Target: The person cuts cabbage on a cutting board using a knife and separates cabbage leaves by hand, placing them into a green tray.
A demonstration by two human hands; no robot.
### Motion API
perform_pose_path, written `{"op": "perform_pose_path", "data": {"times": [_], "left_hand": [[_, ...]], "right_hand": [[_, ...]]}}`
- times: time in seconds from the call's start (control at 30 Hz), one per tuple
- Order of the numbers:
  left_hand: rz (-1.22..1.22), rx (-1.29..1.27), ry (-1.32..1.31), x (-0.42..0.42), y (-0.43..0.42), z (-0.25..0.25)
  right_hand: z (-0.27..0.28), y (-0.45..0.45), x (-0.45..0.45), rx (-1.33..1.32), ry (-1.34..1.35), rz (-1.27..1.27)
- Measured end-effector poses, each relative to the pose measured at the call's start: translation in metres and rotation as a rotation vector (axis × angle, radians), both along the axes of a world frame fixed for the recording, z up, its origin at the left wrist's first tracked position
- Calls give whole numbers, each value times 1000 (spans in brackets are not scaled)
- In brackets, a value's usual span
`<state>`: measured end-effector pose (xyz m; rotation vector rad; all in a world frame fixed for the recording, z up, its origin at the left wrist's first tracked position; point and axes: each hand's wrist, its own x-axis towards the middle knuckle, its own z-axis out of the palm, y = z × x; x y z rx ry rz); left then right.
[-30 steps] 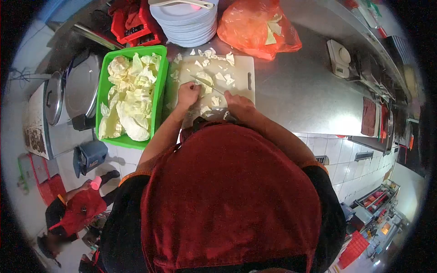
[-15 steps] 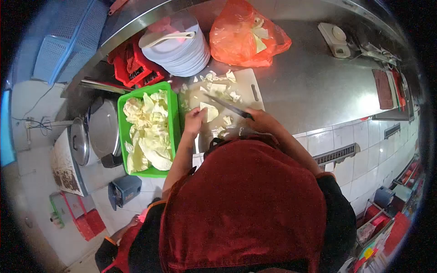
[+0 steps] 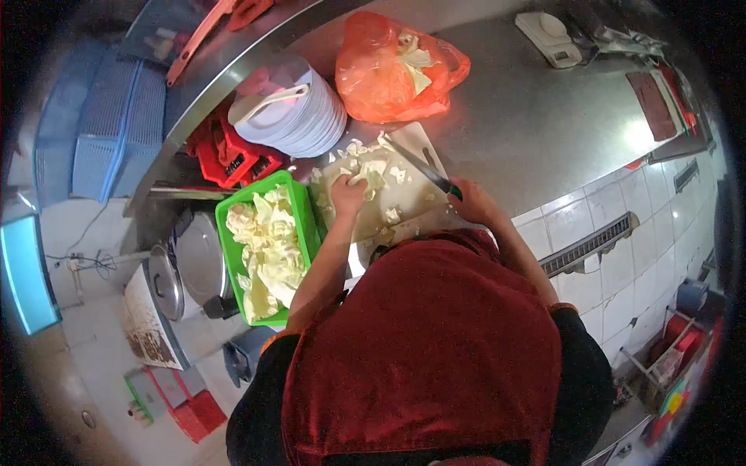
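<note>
My right hand (image 3: 475, 203) is closed round the dark handle of a kitchen knife (image 3: 420, 165). The blade points up and left over the white cutting board (image 3: 420, 190). At the board's left side, my left hand (image 3: 348, 194) has its fingers closed on a pale cabbage leaf (image 3: 374, 172); the fingertips are partly hidden. Small cut cabbage pieces (image 3: 392, 214) lie scattered over the board, mostly toward its far edge. Left of my left forearm stands a green plastic basket (image 3: 312, 221) filled with torn cabbage leaves (image 3: 270, 248).
Behind the board are a stack of white plates (image 3: 322, 116) with a pale ladle (image 3: 268, 101) on top, and an orange plastic bag (image 3: 373, 78) holding cabbage. Red baskets (image 3: 237, 159) sit beside the plates. A kitchen scale (image 3: 548, 40) stands far right on the steel counter (image 3: 513, 116).
The view has turned and shifted. The knife has moved away from my left hand, its tip now near the board's far edge. My left hand has turned over the leaf.
</note>
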<state>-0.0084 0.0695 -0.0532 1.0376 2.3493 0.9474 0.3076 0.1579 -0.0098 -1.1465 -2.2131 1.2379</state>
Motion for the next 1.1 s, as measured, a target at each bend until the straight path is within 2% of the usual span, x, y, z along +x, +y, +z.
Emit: {"op": "perform_pose_path", "data": {"times": [0.07, 0.1, 0.17, 0.2, 0.27, 0.33, 0.37, 0.43, 0.47, 0.53, 0.57, 0.67, 0.73, 0.8, 0.87, 0.93, 1.0, 1.03, 1.1], "left_hand": [[31, 162, -27, -9, -9, 23], [17, 151, -20, -10, -13, 40], [134, 333, -332, -8, -14, 81], [130, 325, -328, -5, -12, 100], [83, 467, -703, -1, -8, 125], [98, 452, -708, 4, -5, 133], [63, 384, -655, 18, -2, 149], [-13, 289, -564, 41, -1, 167], [-13, 286, -564, 46, -1, 165], [-350, 325, -289, 56, 2, 161], [-356, 324, -294, 62, 2, 158], [-38, 341, -487, 76, 2, 151], [-23, 419, -455, 88, 5, 154], [-8, 497, -420, 92, 7, 153], [-63, 553, -257, 93, 10, 149], [-70, 478, -241, 89, 9, 150], [-77, 406, -224, 86, 8, 149], [-56, 451, -473, 85, 7, 147], [-34, 493, -724, 87, 7, 149]], "right_hand": [[5, 1, 2, -34, -208, 105], [2, 0, -1, -45, -199, 93], [-5, 2, -9, -1, -253, 227], [-13, 2, -17, -8, -248, 224], [-25, 5, -40, 224, -79, 262], [13, 19, -67, 264, 146, 306], [28, 21, -81, 263, 150, 313], [53, 19, -106, -362, 600, 148], [64, 18, -113, -365, 600, 146], [84, 17, -121, -162, 573, 15], [95, 13, -120, -14, 490, -77], [91, 3, -117, 46, 480, -75], [87, -4, -119, 46, 492, -90], [87, -9, -119, -320, 540, -115], [83, -10, -121, -279, 588, -159], [84, -12, -123, -237, 636, -204], [86, -14, -122, -388, 618, -213], [80, -13, -123, -386, 618, -216], [73, -14, -125, -1036, 878, -60]]}}
